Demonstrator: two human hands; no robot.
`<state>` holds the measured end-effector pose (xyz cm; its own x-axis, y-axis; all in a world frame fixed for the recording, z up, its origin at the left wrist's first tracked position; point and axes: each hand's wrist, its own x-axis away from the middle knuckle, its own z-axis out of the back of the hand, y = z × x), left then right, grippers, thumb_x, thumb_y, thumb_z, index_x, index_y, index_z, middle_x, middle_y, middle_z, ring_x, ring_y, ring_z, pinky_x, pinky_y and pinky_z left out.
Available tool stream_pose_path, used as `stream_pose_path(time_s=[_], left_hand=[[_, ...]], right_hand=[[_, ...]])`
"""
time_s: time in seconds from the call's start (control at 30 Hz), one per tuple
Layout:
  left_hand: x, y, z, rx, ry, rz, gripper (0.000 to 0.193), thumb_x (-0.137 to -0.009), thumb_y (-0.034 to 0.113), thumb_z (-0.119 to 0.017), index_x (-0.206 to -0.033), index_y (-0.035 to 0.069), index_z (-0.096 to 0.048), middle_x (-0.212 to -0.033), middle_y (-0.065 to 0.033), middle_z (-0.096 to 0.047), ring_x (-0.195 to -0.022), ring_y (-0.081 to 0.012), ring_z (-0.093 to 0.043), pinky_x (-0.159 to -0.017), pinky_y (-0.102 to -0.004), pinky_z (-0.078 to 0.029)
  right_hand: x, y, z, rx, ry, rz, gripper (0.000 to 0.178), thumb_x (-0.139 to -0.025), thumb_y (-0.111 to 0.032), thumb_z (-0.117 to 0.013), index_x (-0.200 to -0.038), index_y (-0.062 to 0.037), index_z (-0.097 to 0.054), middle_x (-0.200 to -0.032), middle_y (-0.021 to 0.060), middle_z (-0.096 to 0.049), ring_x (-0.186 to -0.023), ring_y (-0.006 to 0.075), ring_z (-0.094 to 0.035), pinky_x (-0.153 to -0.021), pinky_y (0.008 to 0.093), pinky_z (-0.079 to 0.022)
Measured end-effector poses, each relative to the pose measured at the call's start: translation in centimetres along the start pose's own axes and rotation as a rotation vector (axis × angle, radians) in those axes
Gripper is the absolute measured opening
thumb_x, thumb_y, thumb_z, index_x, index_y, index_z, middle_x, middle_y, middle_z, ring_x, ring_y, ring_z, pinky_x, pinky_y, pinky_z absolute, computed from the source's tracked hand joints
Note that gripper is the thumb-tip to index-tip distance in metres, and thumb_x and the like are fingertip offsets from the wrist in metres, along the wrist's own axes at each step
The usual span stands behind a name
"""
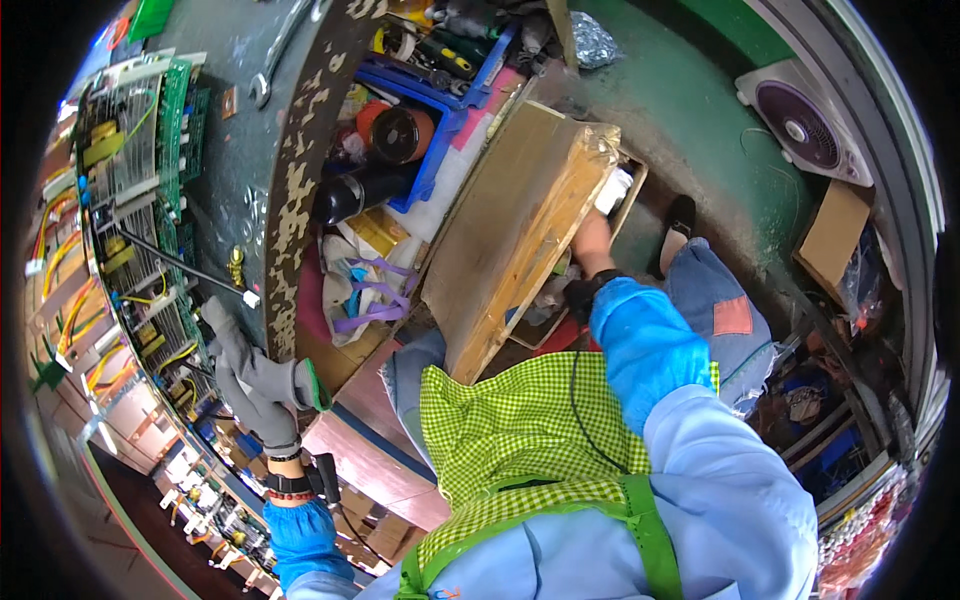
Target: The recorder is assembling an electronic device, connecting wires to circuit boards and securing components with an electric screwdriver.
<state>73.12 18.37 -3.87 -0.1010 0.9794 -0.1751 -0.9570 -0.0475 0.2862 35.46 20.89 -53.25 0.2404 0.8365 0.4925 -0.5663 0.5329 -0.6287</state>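
My left hand [252, 408], in a grey work glove, is at the workbench edge on the left. It holds a second, loose grey glove [290, 378] with a green-edged cuff. My right hand [593, 238] is bare and reaches into an open wooden drawer [632, 200], past its raised wooden front. Something white [614, 190] is right by its fingers, which are hidden, so I cannot tell whether they grip it. Crumpled clear plastic [552, 292] lies in the drawer near my wrist.
Blue bins [432, 165] hold tools and dark bottles beyond the drawer. A wrench [275, 60] lies on the bench, beside a row of green circuit boards [172, 130]. On the right, a box fan [800, 125] stands on the green floor near a cardboard box [835, 232].
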Motion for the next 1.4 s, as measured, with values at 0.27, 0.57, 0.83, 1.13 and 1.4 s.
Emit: stream_pose_path(time_s=[0.27,0.57,0.83,1.13,1.4], left_hand=[[0.1,1.5,-0.3,0.198,-0.059,0.09,0.06,-0.099,0.038,-0.039,-0.14,-0.006,-0.032,-0.15,-0.0239,-0.03,-0.138,-0.0346,-0.032,-0.114,-0.0455,-0.024],[-2.7,9.4,-1.8,0.101,-0.126,0.083,0.067,-0.097,0.039,-0.037,-0.143,-0.009,-0.028,-0.153,-0.0223,-0.027,-0.14,-0.0326,-0.029,-0.115,-0.0419,-0.023],[-1.1,7.1,-1.0,0.159,-0.063,0.103,0.065,-0.098,0.042,-0.037,-0.142,-0.005,-0.031,-0.15,-0.0194,-0.033,-0.138,-0.0317,-0.032,-0.114,-0.0424,-0.023],[-0.7,1.9,-0.3,0.003,0.013,-0.047,0.053,-0.091,0.029,-0.041,-0.131,-0.005,-0.047,-0.13,-0.0179,-0.051,-0.122,-0.0292,-0.048,-0.105,-0.0396,-0.034],[-1.2,2.7,-0.6,-0.029,-0.025,-0.054,0.042,-0.095,0.021,-0.04,-0.129,-0.003,-0.05,-0.13,-0.0186,-0.052,-0.122,-0.0308,-0.049,-0.104,-0.0387,-0.035]], right_hand=[[-3.3,-1.5,7.8,0.165,-0.144,-0.107,0.052,-0.079,-0.019,-0.069,-0.127,-0.0094,-0.052,-0.133,0.0148,-0.051,-0.107,0.0367,-0.06,-0.091,0.0442,-0.05],[-2.8,-2.5,4.0,0.083,0.005,-0.135,0.019,-0.085,-0.018,-0.054,-0.096,-0.0064,-0.064,-0.096,0.0173,-0.067,-0.09,0.0372,-0.064,-0.079,0.0465,-0.053],[0.2,-3.8,2.6,-0.365,0.247,0.148,0.026,-0.081,-0.004,-0.057,-0.105,0.0026,-0.063,-0.104,0.0221,-0.063,-0.097,0.0354,-0.059,-0.09,0.0416,-0.046],[2.5,-4.3,15.7,-1.685,0.457,-0.356,0.017,-0.093,-0.021,-0.059,-0.088,-0.005,-0.058,-0.084,0.0048,-0.061,-0.078,0.0176,-0.059,-0.074,0.0327,-0.049],[0.7,0.5,22.5,-1.472,0.242,-0.137,0.037,-0.099,-0.041,-0.049,-0.098,-0.0049,-0.059,-0.092,0.0065,-0.064,-0.089,0.0218,-0.062,-0.086,0.037,-0.048]])
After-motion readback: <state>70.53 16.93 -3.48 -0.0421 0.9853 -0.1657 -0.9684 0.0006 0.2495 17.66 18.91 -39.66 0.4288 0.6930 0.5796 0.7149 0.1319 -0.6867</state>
